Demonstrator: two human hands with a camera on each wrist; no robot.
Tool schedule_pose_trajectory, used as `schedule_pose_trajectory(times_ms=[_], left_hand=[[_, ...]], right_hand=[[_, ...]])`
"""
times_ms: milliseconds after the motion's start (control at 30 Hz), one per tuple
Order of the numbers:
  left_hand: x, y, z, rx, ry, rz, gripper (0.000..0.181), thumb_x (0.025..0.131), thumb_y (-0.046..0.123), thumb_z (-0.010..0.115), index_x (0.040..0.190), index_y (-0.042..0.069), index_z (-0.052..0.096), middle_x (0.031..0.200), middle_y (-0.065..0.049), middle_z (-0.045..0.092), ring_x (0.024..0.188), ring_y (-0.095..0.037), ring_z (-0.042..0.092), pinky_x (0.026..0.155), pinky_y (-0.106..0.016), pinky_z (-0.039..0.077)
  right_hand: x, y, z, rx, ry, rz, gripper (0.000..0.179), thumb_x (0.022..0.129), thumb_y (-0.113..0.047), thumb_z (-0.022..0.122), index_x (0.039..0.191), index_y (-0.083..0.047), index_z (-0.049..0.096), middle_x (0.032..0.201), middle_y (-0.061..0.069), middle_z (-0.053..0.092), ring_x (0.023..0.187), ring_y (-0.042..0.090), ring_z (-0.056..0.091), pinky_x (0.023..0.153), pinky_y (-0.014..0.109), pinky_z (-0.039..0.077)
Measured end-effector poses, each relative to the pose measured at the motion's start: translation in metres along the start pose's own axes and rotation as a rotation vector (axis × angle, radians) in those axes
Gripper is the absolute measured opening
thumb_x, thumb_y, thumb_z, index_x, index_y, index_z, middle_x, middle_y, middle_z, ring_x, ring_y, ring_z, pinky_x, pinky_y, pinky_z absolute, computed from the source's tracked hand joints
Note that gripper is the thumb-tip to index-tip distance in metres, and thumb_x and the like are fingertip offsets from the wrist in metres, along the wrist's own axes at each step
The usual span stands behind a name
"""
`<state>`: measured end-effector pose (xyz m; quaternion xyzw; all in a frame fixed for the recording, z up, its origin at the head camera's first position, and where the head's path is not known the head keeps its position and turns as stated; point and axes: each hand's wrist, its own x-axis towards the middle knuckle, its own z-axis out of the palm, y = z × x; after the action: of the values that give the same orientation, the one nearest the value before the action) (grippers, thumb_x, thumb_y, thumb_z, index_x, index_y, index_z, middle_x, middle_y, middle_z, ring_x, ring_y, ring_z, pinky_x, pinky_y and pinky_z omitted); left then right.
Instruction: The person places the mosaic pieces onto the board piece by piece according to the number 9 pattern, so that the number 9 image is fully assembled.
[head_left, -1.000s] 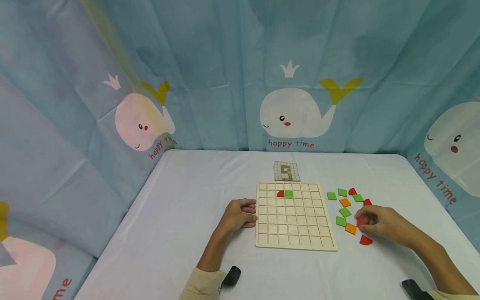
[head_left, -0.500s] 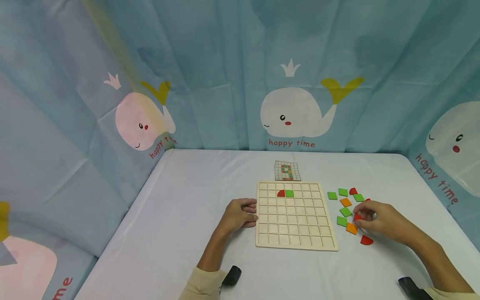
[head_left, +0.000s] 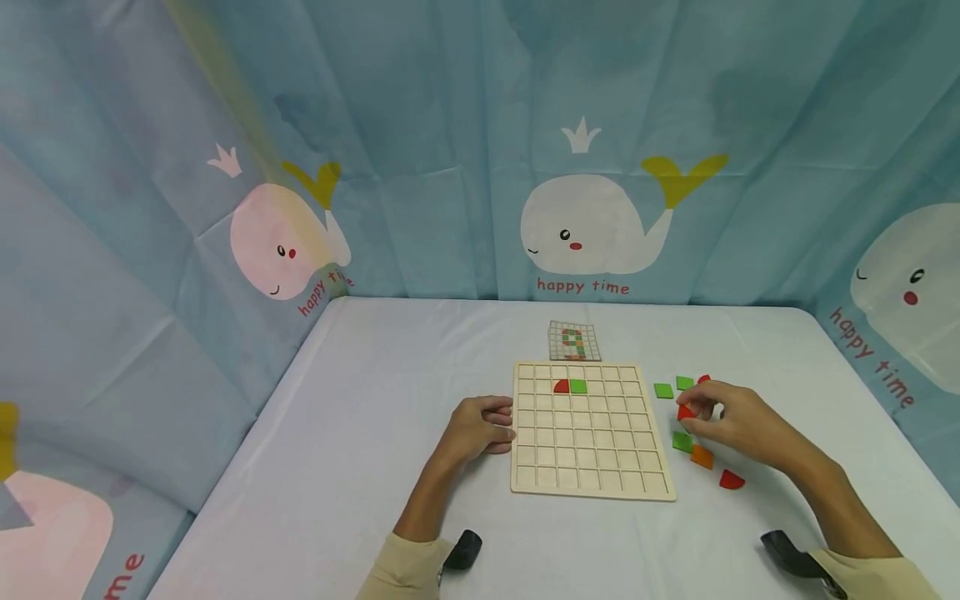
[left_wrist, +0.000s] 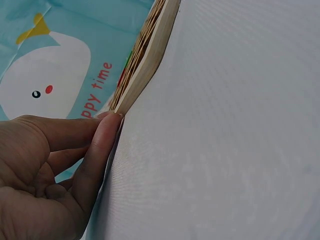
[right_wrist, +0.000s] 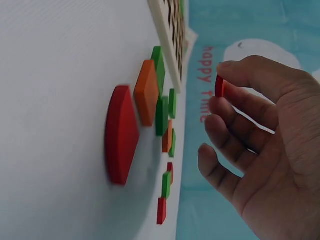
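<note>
Over the loose tiles point(head_left: 682, 442), just right of the gridded wooden board point(head_left: 588, 458), I have a red tile point(right_wrist: 219, 87) pinched by the right hand's point(head_left: 738, 421) fingers. I'd expect it light, stiff and slightly slick; opposite edges look the best hold. The left hand point(head_left: 471, 431) touches the board's left edge; I can't tell whether its fingers grip.

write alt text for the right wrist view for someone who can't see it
The right hand pinches a small red piece between thumb and finger. Loose red, orange and green pieces lie on a white table near a wooden board, before a blue backdrop.
</note>
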<state>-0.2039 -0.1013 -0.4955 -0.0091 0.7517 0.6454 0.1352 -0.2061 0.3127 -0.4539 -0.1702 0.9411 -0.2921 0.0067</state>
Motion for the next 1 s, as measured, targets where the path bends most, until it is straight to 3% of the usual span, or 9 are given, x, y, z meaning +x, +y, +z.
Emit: schedule_pose_trajectory(times_ms=[433, 1000], left_hand=[[0.001, 0.0, -0.001, 0.006, 0.001, 0.001, 0.058, 0.086, -0.014, 0.077, 0.141, -0.004, 0.064, 0.118, -0.018, 0.068, 0.09, -0.018, 0.074, 0.075, -0.032, 0.069], [0.0, 0.0, -0.001, 0.004, -0.003, 0.01, 0.058, 0.086, -0.013, 0.078, 0.142, -0.002, 0.064, 0.119, -0.019, 0.068, 0.091, -0.019, 0.074, 0.076, -0.033, 0.069]], right_hand=[[0.029, -0.02, 0.011, 0.051, 0.002, -0.065, 0.024, 0.094, -0.015, 0.078, 0.116, -0.004, 0.075, 0.096, -0.002, 0.067, 0.088, 0.014, 0.056, 0.063, 0.022, 0.052], [0.066, -0.042, 0.032, 0.051, -0.07, -0.042, 0.028, 0.094, -0.017, 0.078, 0.119, -0.004, 0.075, 0.099, 0.0, 0.068, 0.092, 0.019, 0.058, 0.071, 0.029, 0.05]])
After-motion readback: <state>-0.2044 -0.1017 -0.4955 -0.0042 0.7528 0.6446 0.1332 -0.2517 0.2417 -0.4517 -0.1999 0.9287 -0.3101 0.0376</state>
